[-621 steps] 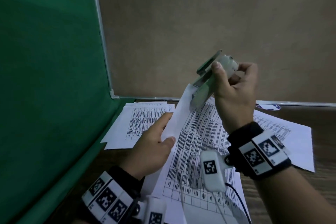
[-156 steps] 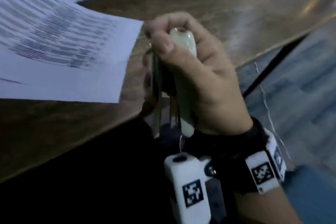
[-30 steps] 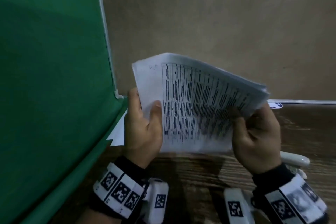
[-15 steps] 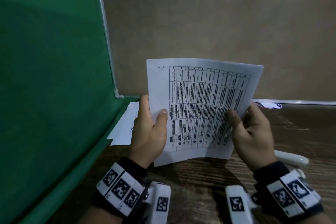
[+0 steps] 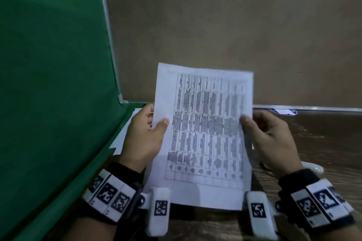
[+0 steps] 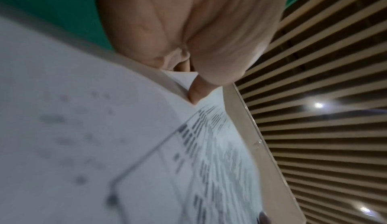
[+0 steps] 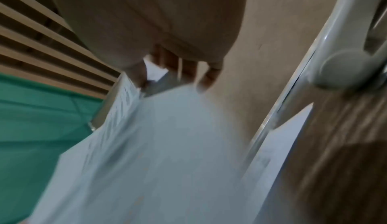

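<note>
A stack of white printed sheets (image 5: 205, 133) with a dense table stands nearly upright above the wooden desk (image 5: 323, 143), held between both hands. My left hand (image 5: 145, 135) pinches its left edge, thumb on the front and fingers behind; the left wrist view shows the thumb tip on the sheets (image 6: 146, 144). My right hand (image 5: 268, 139) pinches the right edge the same way, and in the right wrist view the sheets (image 7: 157, 144) run down from its fingers. A white stapler (image 5: 312, 167) lies on the desk behind my right wrist, and shows close up as the stapler (image 7: 345, 62).
A green panel (image 5: 54, 84) walls off the left side and a brown wall (image 5: 235, 25) closes the back. More white papers (image 5: 125, 133) lie on the desk behind my left hand. Another sheet (image 7: 278, 144) lies flat beside the stapler.
The sheets have swung from a tilted, bent fan to a straight upright stack and dropped lower toward the desk. Both hands kept their hold and moved down slightly.
</note>
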Available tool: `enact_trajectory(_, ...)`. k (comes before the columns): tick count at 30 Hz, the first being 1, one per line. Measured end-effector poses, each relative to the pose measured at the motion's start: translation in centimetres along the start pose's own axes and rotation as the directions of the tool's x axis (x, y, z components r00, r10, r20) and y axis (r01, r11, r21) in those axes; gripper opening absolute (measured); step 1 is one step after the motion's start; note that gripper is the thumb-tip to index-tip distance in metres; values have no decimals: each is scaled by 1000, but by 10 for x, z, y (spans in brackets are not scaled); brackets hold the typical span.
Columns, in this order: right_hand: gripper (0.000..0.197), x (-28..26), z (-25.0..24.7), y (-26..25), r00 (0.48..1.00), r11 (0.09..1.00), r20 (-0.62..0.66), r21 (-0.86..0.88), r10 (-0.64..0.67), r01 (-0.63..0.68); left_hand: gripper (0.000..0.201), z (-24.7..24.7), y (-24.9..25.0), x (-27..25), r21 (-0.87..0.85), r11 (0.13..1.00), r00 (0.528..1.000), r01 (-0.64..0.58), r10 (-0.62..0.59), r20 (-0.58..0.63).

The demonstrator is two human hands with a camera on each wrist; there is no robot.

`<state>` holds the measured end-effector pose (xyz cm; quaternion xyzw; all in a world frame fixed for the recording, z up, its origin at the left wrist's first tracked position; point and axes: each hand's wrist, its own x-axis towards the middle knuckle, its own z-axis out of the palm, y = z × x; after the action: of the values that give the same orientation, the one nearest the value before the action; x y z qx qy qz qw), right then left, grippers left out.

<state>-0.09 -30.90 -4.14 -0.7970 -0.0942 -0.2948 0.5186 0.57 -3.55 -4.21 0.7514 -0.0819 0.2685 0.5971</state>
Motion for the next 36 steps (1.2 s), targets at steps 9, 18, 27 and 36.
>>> enact_trajectory(9,54,16,-54,45,714,277,19,-929,700,-247,23,-8,-17,4,118,993,999,-4,10,-51)
enact_trajectory(18,31,15,-50,52,924,668,-43,-678,381,-307,32,0,-11,-2,114,993,999,-28,25,32)
enact_trajectory(27,12,24,22,-32,974,611,-96,790,203,-50,40,11,-1,-12,171,981,970,-94,52,238)
enact_trajectory(36,30,55,74,-76,984,541,-155,837,84,86,48,14,2,-15,45,997,961,-62,47,271)
